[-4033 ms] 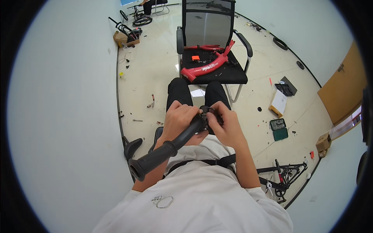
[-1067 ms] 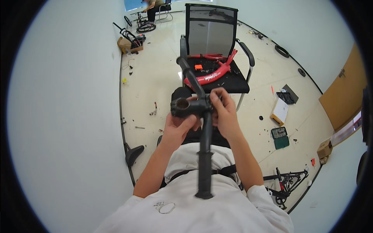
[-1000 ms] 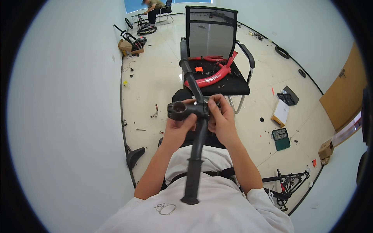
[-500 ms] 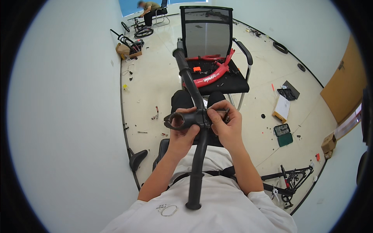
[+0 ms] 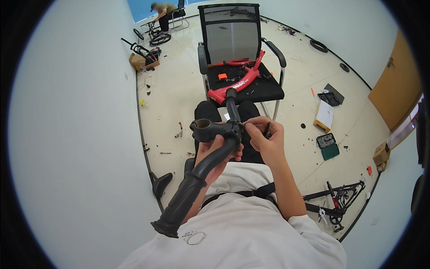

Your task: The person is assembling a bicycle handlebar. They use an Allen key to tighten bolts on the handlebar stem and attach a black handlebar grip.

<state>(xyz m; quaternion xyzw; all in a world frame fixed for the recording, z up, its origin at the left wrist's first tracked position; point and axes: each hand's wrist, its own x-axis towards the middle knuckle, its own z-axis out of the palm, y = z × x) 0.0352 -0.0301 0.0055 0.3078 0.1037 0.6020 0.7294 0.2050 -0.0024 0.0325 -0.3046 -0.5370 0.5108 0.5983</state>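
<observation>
One ribbed rubber grip (image 5: 184, 199) hangs over the white shirt (image 5: 251, 219), the near end of a black handlebar (image 5: 214, 158) that slants away from the body above the lap. The left hand (image 5: 207, 149) cradles it from below, fingers wrapped around where the bar meets its stem (image 5: 218, 130), thumb against the stem's near side. The stem's ring (image 5: 203, 124) stands to the left, its bore showing from above. On the other side, the right hand (image 5: 270, 145) has thumb and forefinger drawn narrow beside the clamp, the fingers curled about a small dark tool (image 5: 268, 130); its shape is mostly hidden, so its kind is hard to tell.

The bar looks stiff, fairly solid and hard to damage. Its long arms would probably swing if it were held by one end, and the smooth tube may slip more than the rubber, so the stem beside the clamp seems the steadiest hold.

Beyond the knees, a mesh-backed chair (image 5: 229, 42) bears a red frame tube (image 5: 218, 95) and an orange piece (image 5: 222, 76). At the far end, a co-worker (image 5: 167, 8) bends over a bicycle (image 5: 154, 32).
</observation>
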